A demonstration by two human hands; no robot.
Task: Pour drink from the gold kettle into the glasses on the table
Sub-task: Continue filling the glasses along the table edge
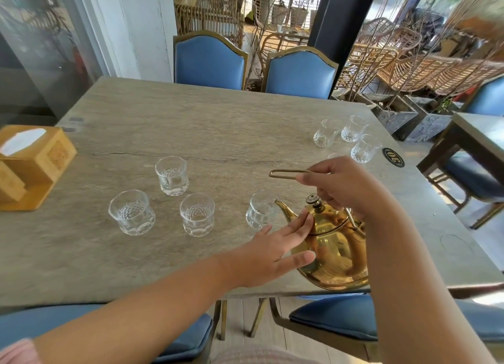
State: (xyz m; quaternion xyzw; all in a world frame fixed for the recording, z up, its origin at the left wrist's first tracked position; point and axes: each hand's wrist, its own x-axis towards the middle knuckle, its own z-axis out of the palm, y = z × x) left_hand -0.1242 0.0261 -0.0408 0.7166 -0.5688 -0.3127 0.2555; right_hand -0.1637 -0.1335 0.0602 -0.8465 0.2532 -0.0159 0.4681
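Nearby, the polished gold kettle (335, 257) is at the grained counter's (191, 124) near edge. The right hand (346, 186) has its fingers clamped on the wire handle (283, 173); the left hand (272, 252) lays straight fingers on the lid (324, 222). A black sticker (393, 157) reads "30".

Tissue box (32, 162): wooden, white tissue showing, far to my left.
Blue chairs (210, 61): two opposite me, gold-edged backs.
Rattan chairs (409, 61): piled behind, on my right.
Stone planters (403, 115): holding bare twigs.
Round sticker (393, 157): black, right.

- A café or restaurant: the table (191, 124) carries a round number sticker (393, 157) and a tissue box (32, 167).
- Matching blue chairs (208, 61) surround it; a second table (482, 132) stands alongside.
- Rattan chairs (409, 61) crowd the area outside.
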